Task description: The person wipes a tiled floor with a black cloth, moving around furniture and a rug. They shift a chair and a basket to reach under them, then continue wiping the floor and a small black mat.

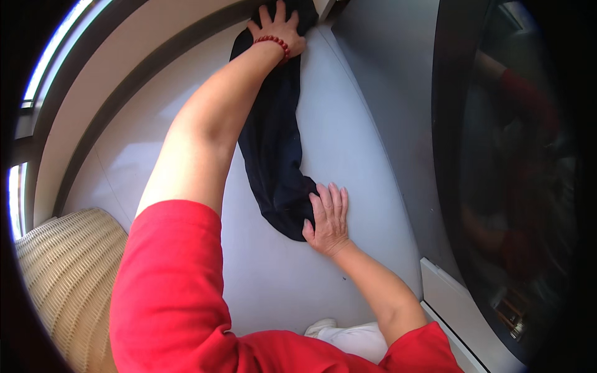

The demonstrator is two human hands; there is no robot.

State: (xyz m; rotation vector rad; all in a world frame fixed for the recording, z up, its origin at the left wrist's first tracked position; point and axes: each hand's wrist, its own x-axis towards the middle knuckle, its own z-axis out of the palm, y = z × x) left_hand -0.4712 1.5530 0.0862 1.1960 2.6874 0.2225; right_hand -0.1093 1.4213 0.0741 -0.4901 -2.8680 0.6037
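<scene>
A long piece of black cloth (275,140), possibly a garment, stretches over a smooth white surface (354,154). At its far end my left hand (280,32) presses down on it, fingers spread, with a red bead bracelet on the wrist. The cloth bends towards the right at its near end. There my right hand (329,219) rests along the cloth's edge, palm down, its thumb touching the fabric and its fingers extended. Part of the far end lies hidden under my left hand.
A woven wicker piece (74,275) stands at the lower left. Beyond the surface runs a curved dark strip (140,74) below a bright window (51,60). On the right are a grey panel (396,93) and dark glossy glass (513,186) with reflections. A white shoe (322,325) shows below.
</scene>
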